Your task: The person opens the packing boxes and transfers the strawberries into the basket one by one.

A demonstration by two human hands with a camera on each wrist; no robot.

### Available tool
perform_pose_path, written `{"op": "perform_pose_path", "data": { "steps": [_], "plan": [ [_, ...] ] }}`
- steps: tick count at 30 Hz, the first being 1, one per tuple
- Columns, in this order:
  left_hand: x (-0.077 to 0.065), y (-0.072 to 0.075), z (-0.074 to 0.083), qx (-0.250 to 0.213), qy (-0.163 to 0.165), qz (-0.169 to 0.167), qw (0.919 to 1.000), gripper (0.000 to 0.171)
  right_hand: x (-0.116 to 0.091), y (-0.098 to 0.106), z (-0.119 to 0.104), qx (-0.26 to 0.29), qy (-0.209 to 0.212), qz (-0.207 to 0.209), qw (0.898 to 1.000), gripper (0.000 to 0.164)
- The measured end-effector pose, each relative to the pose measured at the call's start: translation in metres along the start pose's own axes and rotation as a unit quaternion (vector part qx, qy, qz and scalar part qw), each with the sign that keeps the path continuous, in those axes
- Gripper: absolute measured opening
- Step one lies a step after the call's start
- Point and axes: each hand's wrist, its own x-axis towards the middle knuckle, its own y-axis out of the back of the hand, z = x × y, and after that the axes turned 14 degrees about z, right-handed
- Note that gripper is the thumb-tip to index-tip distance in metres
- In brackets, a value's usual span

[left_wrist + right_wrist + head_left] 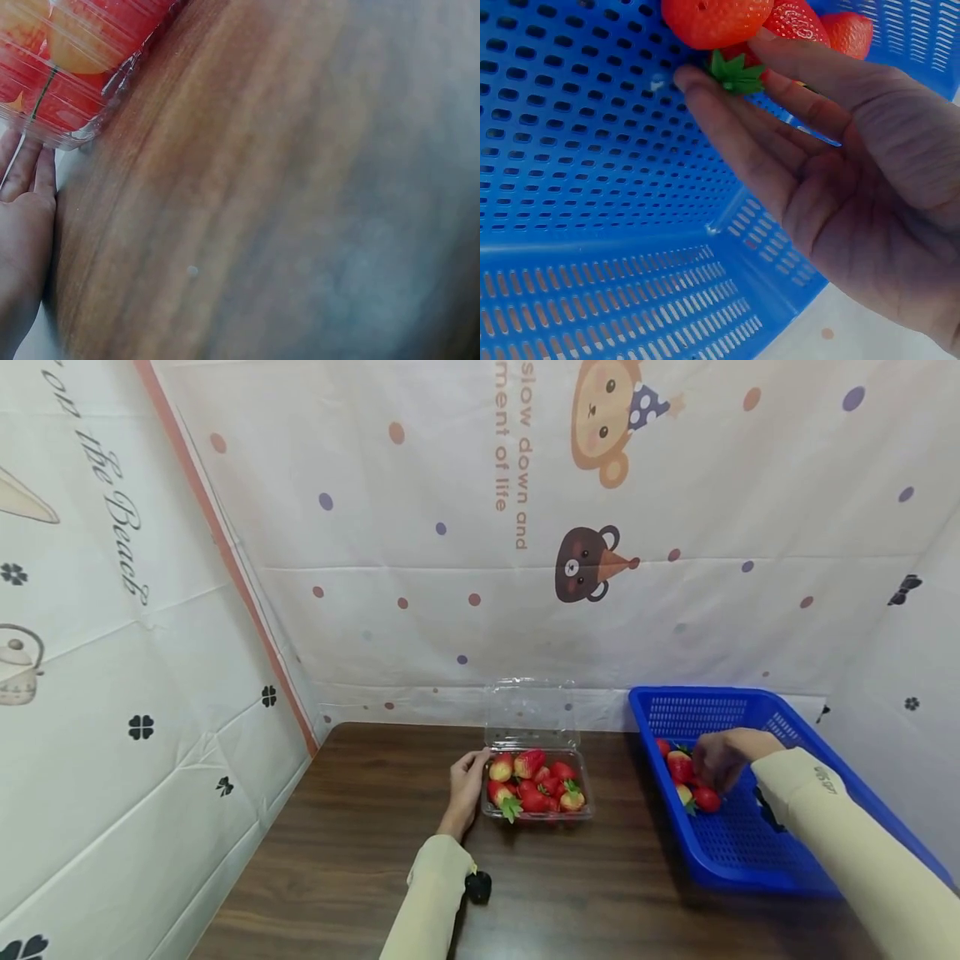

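Note:
In the head view, a clear plastic box point(536, 817) of strawberries point(534, 800) stands on the table with its lid point(529, 714) raised behind it. My left hand point(467, 783) rests against the box's left side. Its fingers point(28, 169) look straight along the wall in the left wrist view. Inside the blue basket point(750, 881), my right hand point(723, 758) is at a small group of strawberries. The right wrist view shows thumb and fingers on either side of a strawberry with a green leafy cap point(737, 73), pinching it. A larger strawberry point(716, 19) partly hides it.
The brown wooden table point(360, 835) bears the box in the middle and the basket at the right. More strawberries point(706, 799) lie at the basket's left side. A printed cloth point(420, 635) hangs behind the table and along both sides.

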Motion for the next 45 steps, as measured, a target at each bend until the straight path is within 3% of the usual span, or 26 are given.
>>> {"op": "perform_pose_path", "data": {
  "steps": [5,7,10,12,13,15,17,21,24,26,30,36,43,45],
  "plan": [
    [0.002,0.0,-0.001,-0.006,-0.003,-0.002,1.0,0.034,-0.012,0.009,-0.031,-0.106,0.013,0.029,0.994,0.025],
    [0.002,0.0,-0.001,-0.007,-0.001,-0.004,1.0,0.033,-0.015,0.014,-0.053,-0.173,0.062,0.054,0.982,0.018],
    [0.002,-0.001,0.0,-0.005,0.001,-0.005,1.0,0.033,-0.017,0.018,-0.09,-0.231,0.16,0.115,0.953,0.013],
    [0.002,-0.001,0.0,-0.005,0.002,-0.005,1.0,0.033,-0.016,0.017,-0.112,-0.267,0.245,0.169,0.917,0.013],
    [0.001,-0.001,0.001,-0.006,0.003,-0.005,1.0,0.032,-0.017,0.014,-0.122,-0.271,0.266,0.191,0.905,0.014],
    [0.0,-0.001,0.001,-0.006,0.005,-0.005,1.0,0.032,-0.022,0.005,-0.14,-0.277,0.298,0.219,0.887,0.013],
    [-0.001,0.0,0.001,-0.007,0.005,-0.005,1.0,0.031,-0.025,-0.009,-0.156,-0.275,0.338,0.221,0.872,0.014],
    [-0.001,0.0,0.002,-0.002,0.003,-0.005,1.0,0.033,-0.033,-0.041,-0.175,-0.277,0.389,0.156,0.865,0.025],
    [0.0,-0.001,0.002,0.0,0.0,-0.005,1.0,0.035,-0.035,-0.063,-0.177,-0.29,0.381,0.116,0.87,0.03],
    [0.0,-0.001,0.002,0.002,0.001,-0.005,1.0,0.035,-0.035,-0.074,-0.175,-0.309,0.381,0.107,0.865,0.027],
    [0.0,0.0,0.002,0.003,0.005,-0.005,1.0,0.034,-0.033,-0.088,-0.17,-0.332,0.405,0.112,0.845,0.02],
    [-0.001,0.0,0.002,-0.002,0.008,-0.004,1.0,0.032,-0.028,-0.094,-0.165,-0.329,0.428,0.125,0.832,0.019],
    [0.0,-0.002,0.0,-0.005,0.005,0.001,1.0,0.031,-0.024,-0.102,-0.164,-0.371,0.451,0.146,0.798,0.021],
    [0.0,-0.002,-0.001,-0.001,0.006,0.005,1.0,0.03,-0.023,-0.103,-0.164,-0.377,0.449,0.147,0.796,0.021]
  ]
}}
